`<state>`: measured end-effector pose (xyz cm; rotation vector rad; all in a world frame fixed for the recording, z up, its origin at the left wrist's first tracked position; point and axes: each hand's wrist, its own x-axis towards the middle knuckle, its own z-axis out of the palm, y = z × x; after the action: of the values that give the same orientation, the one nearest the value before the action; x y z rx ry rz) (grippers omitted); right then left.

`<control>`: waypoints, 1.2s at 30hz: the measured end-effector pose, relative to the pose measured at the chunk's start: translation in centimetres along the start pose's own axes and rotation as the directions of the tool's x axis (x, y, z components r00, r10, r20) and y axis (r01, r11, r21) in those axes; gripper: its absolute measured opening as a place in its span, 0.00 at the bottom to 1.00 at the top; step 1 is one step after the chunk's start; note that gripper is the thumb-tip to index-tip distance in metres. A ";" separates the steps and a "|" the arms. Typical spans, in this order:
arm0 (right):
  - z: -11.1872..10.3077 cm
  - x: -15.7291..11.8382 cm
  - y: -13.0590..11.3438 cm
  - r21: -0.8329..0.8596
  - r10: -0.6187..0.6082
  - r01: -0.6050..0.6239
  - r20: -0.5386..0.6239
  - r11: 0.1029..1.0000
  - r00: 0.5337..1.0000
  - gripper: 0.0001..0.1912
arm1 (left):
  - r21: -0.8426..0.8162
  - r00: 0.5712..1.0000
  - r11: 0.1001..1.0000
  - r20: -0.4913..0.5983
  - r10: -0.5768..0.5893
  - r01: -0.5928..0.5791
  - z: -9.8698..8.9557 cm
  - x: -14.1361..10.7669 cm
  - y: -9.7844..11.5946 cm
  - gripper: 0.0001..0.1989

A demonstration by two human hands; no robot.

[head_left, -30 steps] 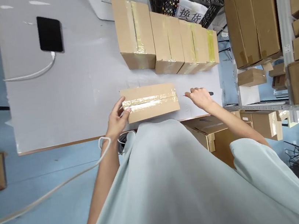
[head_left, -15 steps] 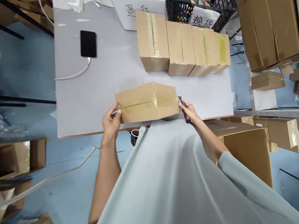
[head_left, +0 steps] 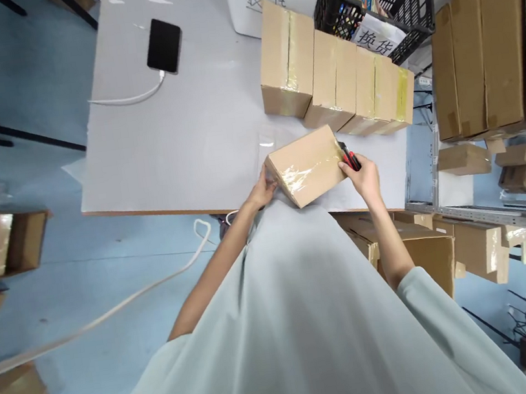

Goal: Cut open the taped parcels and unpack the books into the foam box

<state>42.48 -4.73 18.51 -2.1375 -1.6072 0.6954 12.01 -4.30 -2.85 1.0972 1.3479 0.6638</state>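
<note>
A taped cardboard box [head_left: 310, 165] is held tilted at the table's front edge, close to my shirt. At its left end, my left hand [head_left: 263, 192] is closed around the lower corner, its fingers partly hidden. My right hand [head_left: 362, 175] grips a red and black box cutter [head_left: 349, 157] and presses its fingertips against the box's right end. Whether the blade is out I cannot tell. Shiny clear tape runs across the face turned toward me.
Several taped cardboard boxes [head_left: 289, 56] stand in a row behind, before a white bin [head_left: 243, 4] and a black plastic crate [head_left: 376, 8]. On the grey-white table [head_left: 148, 148] lies a black phone-like device [head_left: 164, 46] with a white cable. Larger cartons [head_left: 428, 258] stand at lower right.
The box has been turned and tilted, its right end now higher, and a different taped face shows. Both hands have moved right with it. The view has shifted and rotated slightly.
</note>
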 end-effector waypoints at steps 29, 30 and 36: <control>5.0 -5.3 -15.8 -0.324 -0.064 0.224 0.439 0.919 0.896 0.23 | -0.020 0.953 0.969 -0.189 0.237 -0.245 -5.9 0.9 12.4 0.12; 5.0 -5.3 -16.2 -0.349 -0.050 0.224 0.442 0.910 0.895 0.23 | -0.030 0.954 0.969 -0.187 0.236 -0.246 -5.9 1.0 12.4 0.12; 5.4 -5.4 -17.7 -0.460 0.020 0.206 0.439 0.864 0.898 0.24 | -0.055 0.957 0.968 -0.177 0.231 -0.244 -5.9 0.8 12.7 0.11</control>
<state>24.35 -4.96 25.11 -2.3342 -2.3330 0.8375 9.12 2.71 8.92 1.1721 1.3328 0.9966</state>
